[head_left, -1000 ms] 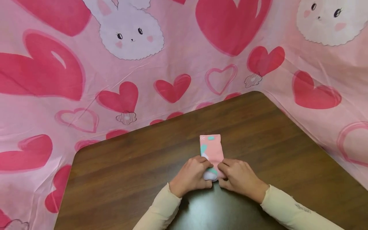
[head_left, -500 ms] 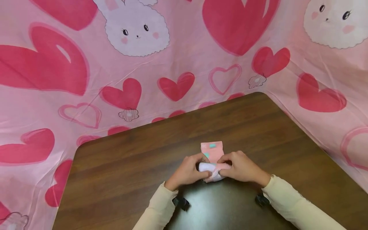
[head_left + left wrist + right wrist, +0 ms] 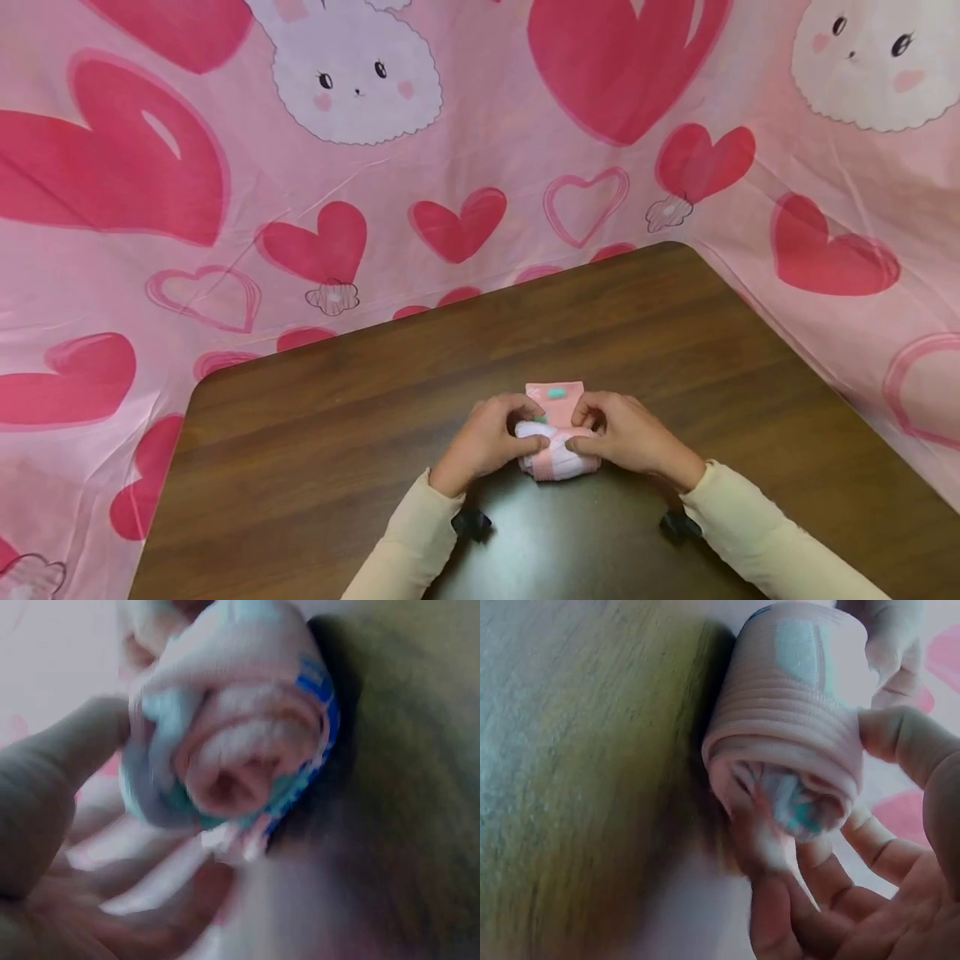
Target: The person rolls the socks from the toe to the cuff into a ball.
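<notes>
A pink sock (image 3: 558, 465) with white and teal patches lies partly rolled up near the middle of the table, its flat end pointing away from me. My left hand (image 3: 487, 437) holds the roll's left end, thumb on the near side and fingers curled over the far side. At the right end, my right hand (image 3: 633, 435) grips it the same way. In the left wrist view the spiral layers of the sock roll (image 3: 232, 742) show end-on, with blue marks along one edge. The right wrist view shows ribbed knit on the sock (image 3: 780, 720) and the right thumb (image 3: 900, 735) against it.
The brown wooden table (image 3: 360, 433) has a rounded far corner and edges along the back and right. Pink cloth (image 3: 465, 108) printed with hearts and rabbit faces hangs behind it. Dark wrist devices (image 3: 472, 525) sit below both cuffs.
The sock is rolled further: its flat far part has become shorter and the roll thicker. Both hands have turned from pressing low over the near end to holding the roll's two ends.
</notes>
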Motion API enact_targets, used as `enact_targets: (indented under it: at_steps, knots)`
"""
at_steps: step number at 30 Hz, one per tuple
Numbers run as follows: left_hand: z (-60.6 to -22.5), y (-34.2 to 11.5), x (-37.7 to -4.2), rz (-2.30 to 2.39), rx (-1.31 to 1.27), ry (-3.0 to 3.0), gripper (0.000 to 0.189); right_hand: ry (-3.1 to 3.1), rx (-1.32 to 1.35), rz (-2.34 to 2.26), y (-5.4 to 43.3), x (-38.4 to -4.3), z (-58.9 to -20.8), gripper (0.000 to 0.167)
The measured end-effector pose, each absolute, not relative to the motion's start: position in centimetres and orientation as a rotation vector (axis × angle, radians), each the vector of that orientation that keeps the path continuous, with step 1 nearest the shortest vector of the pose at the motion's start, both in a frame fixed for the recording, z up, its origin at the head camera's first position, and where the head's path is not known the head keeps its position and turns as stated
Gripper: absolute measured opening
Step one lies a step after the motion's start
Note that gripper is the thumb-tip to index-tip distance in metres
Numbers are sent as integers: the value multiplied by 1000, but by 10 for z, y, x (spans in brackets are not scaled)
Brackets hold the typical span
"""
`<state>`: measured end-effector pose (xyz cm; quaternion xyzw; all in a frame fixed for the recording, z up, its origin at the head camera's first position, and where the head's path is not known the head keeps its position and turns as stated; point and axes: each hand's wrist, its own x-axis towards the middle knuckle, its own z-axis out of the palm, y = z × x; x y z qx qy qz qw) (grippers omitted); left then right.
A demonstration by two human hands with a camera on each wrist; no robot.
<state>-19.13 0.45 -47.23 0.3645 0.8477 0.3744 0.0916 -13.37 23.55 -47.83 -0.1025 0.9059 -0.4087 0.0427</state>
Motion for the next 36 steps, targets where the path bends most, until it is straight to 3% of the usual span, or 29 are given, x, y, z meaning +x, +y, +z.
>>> enact_targets:
  at_steps: [3,6,10,13,22,29,33,36]
  knots:
    - [-468,10,-178,959,1434,2727,14,2940,-377,-1152,230,-126,-476,25]
    - [-465,14,-165,734,1689,2887,9,3181,-646,-954,223,-120,-476,25]
    - [-461,16,-156,529,1786,2964,9,3381,-1132,-570,219,-110,-476,14]
    - [-461,15,-155,462,1787,2956,18,3372,-1295,-432,223,-104,-475,9]
    - [-470,13,-151,159,1781,2951,40,3328,-1415,-240,225,-100,-485,26]
    - [-474,19,-150,69,1757,3019,55,3352,-1322,-219,226,-97,-490,46]
    - [-478,24,-151,56,1744,3087,47,3368,-1330,-159,223,-101,-491,52]
    - [-480,25,-152,87,1740,3120,36,3418,-1337,-156,220,-103,-493,43]
